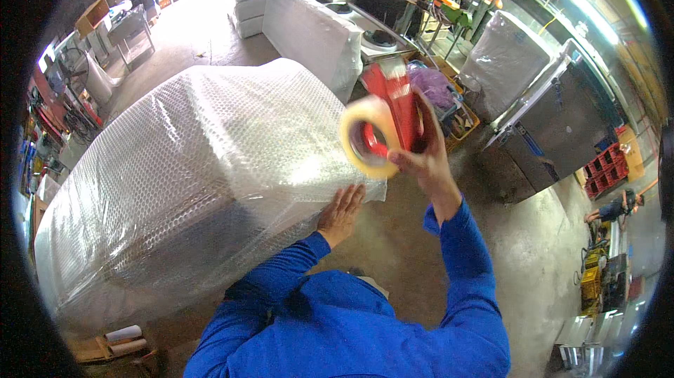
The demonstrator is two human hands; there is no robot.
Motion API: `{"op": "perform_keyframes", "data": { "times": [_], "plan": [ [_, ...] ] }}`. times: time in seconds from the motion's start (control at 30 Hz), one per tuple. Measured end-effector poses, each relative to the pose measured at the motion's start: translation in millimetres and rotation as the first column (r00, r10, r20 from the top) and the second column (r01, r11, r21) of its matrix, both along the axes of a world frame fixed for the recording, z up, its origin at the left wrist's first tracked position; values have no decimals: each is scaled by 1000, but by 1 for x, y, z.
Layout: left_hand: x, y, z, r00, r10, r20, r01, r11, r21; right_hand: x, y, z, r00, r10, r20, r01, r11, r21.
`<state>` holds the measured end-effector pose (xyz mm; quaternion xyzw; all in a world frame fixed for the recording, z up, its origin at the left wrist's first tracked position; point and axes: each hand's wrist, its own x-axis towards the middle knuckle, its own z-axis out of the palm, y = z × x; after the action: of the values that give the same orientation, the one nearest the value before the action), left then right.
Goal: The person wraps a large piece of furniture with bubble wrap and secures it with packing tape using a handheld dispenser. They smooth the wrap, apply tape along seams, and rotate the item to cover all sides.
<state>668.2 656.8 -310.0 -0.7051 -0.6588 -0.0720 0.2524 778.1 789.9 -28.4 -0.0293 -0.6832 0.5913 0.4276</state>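
A large long piece (175, 160) wrapped in clear bubble wrap fills the left and middle of the view; what is inside is hidden. My left hand (342, 216) lies flat on its near right edge, fingers extended and pressing the wrap. Raised above the floor to the right, my right hand (430, 160) grips a red tape dispenser (400, 104). On the dispenser sits a thick roll of clear yellowish tape (353, 136), slightly blurred. The dispenser hangs just beyond the right end of the wrapped piece, apart from it.
Beyond it stand a tall wrapped panel (312, 37) and stacked wrapped cushions (249, 6). To the right are a dark cabinet (554, 125), a wrapped slab (509, 58) and red crates (607, 171). Another person (618, 206) is at far right. Cardboard rolls (125, 339) lie lower left.
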Motion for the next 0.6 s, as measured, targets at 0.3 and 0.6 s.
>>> {"op": "perform_keyframes", "data": {
  "times": [0.3, 0.6],
  "plan": [
    [-5, -11, 29, 983, -81, 167, 83, 997, -1, 71, -3, -226, 964, -255, -69, 242, 958, -155],
    [6, 49, 176, 399, -29, 917, -19, 999, 40, 81, -1, -264, 908, -418, 37, 399, 888, 230]
  ]
}}
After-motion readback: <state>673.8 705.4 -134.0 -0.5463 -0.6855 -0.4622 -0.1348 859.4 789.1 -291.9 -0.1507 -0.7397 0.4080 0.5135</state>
